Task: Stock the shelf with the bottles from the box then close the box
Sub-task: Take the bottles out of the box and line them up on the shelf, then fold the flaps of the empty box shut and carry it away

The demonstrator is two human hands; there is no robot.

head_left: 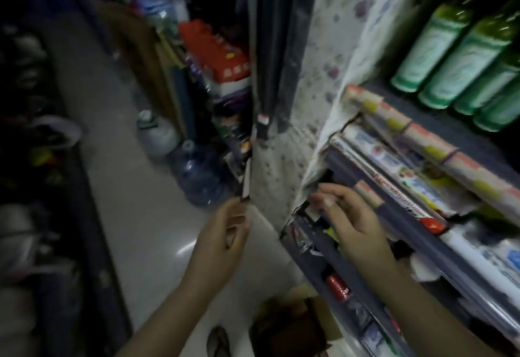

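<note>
An open brown cardboard box (292,325) sits on the floor at the bottom centre, its inside dark. Green bottles (461,55) stand in a row on the upper shelf at the right. My left hand (225,233) is raised in front of the shelf post, fingers pinched on a thin white object (247,179) that points upward; blur hides what it is. My right hand (349,221) reaches to the left end of the lower shelf edge (394,233), fingers spread and touching it, with nothing visibly held.
Rolled patterned sheets (416,143) lie along the shelf front. A red-capped item (337,289) sits on a lower shelf. Large water jugs (197,174) and stacked goods (216,53) line the aisle's far side. Dark merchandise fills the left. A sandal (218,342) lies by the box.
</note>
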